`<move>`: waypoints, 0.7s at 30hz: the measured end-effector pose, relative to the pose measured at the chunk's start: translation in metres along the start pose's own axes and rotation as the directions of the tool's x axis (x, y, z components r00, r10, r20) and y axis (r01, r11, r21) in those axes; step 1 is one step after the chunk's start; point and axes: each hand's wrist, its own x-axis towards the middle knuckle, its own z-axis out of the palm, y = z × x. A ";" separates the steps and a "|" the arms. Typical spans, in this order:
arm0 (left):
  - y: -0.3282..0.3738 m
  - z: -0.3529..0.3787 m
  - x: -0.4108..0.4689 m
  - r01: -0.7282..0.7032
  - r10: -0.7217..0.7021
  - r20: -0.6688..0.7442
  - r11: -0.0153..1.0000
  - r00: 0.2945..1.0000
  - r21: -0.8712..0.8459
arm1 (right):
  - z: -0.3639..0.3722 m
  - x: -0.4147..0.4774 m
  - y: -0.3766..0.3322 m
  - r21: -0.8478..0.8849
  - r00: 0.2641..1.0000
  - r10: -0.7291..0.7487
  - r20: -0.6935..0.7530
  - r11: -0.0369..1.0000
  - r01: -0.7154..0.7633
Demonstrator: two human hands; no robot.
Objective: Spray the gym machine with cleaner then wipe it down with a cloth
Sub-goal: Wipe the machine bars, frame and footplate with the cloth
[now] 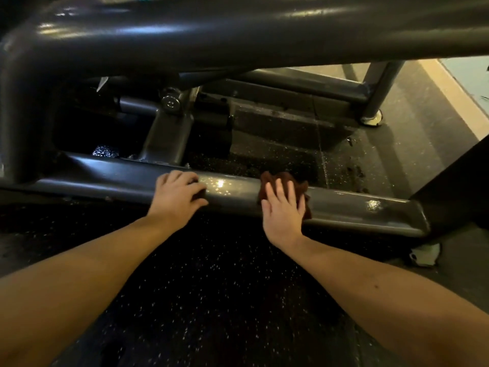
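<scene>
Floor black, speckled, beneath grey frame

Below you lies a black rubber floor flecked with pale specks, running from the bottom edge up and away. To your far right, a lighter grey strip of flooring meets a cream-coloured border that runs diagonally toward the upper right corner. Near your right, a small crumpled whitish scrap rests on the floor.
</scene>
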 end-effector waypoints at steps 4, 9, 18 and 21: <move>0.041 0.008 0.018 -0.077 0.077 0.012 0.997 0.997 -0.029 | -0.016 -0.004 0.035 -0.006 0.987 -0.151 0.059 0.988 0.152; 0.071 0.021 0.025 -0.133 0.136 0.049 0.989 0.989 -0.056 | -0.037 -0.009 0.143 -0.043 0.983 0.186 0.005 0.982 -0.186; 0.088 0.024 0.026 -0.173 0.174 0.080 0.985 0.982 -0.021 | -0.042 0.003 0.147 0.107 0.859 0.511 0.005 0.854 -0.509; 0.078 0.022 0.023 -0.160 0.160 0.079 0.987 0.984 -0.001 | -0.020 -0.001 0.063 0.013 0.981 0.190 -0.039 0.982 -0.189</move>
